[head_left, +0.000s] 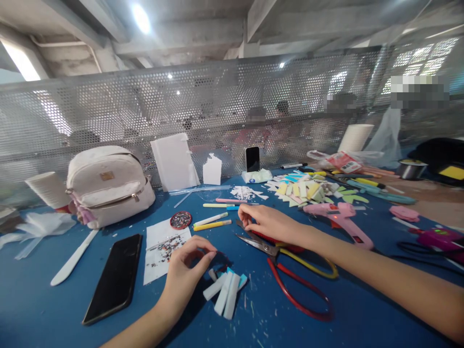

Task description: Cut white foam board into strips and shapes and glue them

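Strips [228,293] lie cut left of the scissors [270,249], cut scraps [302,189] piled beyond the scissors; what remains, I cannot tell. Left of the scissors, the left hand's [185,266] fingers bend nearly together, any pinch unclear; beyond the blades, the right hand's [266,221] fingers curl, grip hidden.

The tabletop [264,328] has bare room on its near side, between the white strips [226,292] and the red loop of the scissors [270,249]; a second open patch lies toward the near left corner, bounded by the dark phone [114,280] and the white knife [74,261]; between the left hand [184,268] and the right hand [266,220] runs a narrow gap, the scissor blades pointing into it; rightward, the right forearm [348,258] and pink glue gun [337,217] obstruct; a perforated panel [217,96] walls the far edge.
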A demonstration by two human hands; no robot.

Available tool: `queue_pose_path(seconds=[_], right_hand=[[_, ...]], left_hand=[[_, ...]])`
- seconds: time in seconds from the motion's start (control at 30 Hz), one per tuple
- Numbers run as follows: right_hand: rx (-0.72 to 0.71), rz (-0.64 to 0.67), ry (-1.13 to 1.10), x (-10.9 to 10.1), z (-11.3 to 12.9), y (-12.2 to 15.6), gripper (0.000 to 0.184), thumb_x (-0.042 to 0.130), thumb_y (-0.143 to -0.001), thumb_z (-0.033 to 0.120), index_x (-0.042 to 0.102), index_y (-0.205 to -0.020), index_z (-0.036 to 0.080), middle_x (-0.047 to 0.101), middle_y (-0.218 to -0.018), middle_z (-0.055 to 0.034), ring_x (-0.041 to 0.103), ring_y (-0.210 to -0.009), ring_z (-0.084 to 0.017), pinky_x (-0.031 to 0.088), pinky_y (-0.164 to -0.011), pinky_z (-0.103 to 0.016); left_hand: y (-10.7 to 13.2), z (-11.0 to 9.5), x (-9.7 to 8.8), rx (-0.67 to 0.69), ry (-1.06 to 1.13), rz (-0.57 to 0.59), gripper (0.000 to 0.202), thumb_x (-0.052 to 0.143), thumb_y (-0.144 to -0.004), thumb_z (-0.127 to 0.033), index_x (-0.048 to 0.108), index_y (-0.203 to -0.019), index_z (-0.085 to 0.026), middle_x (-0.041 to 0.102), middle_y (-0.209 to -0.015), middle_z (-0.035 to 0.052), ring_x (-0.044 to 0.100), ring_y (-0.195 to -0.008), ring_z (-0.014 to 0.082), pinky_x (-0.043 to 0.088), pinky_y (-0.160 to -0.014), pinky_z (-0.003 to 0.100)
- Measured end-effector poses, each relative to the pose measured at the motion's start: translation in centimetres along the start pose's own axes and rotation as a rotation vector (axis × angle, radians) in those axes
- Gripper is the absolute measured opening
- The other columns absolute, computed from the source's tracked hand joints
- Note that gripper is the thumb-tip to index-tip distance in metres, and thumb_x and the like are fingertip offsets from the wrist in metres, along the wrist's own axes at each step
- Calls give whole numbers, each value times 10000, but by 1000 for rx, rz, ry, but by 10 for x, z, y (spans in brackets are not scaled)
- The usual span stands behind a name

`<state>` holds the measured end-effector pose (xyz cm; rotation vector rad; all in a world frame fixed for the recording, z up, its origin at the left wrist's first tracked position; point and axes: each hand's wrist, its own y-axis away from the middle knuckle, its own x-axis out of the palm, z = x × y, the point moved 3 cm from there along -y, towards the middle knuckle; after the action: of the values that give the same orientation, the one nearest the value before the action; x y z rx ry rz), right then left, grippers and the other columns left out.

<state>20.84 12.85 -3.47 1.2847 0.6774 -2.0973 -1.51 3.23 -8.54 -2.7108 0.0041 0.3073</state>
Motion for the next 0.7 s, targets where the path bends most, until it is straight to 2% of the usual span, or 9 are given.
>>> queue_pose_path(seconds=[0.23,0.47,0.57,0.7], right_hand=[[13,-29,28,15,-6,-3,124,509,-865,100,473,-899,214,674,-868,-27,614,-770,-177,374,-643,-265],[16,-48,89,16,-10,-2,107,484,-879,105,474,-884,211,656,-886,-64,593,-794,-214,369,-662,-301],[17,-101,88,2,-4,0,91,438,-901,121,464,-900,208,640,-925,-83,584,-813,-221,374,-685,-321],[-6,-148,32,-35,25,13,78,401,-933,173,465,-941,218,633,-960,-72,592,-841,-209,411,-735,-333]], left_hand=[[0,0,0,-7,1,1,120,668,-870,-277,732,-817,-190,669,-850,58,635,-829,183,516,-700,235],[0,-1,1,-18,29,-21,125,678,-850,-288,729,-791,-190,667,-831,55,633,-810,177,509,-673,225],[0,-2,2,-29,47,-33,116,684,-839,-281,726,-780,-191,682,-837,52,643,-816,174,509,-676,222],[2,-1,3,-60,66,-35,120,673,-848,-284,732,-808,-189,734,-868,63,684,-840,191,534,-713,245]])
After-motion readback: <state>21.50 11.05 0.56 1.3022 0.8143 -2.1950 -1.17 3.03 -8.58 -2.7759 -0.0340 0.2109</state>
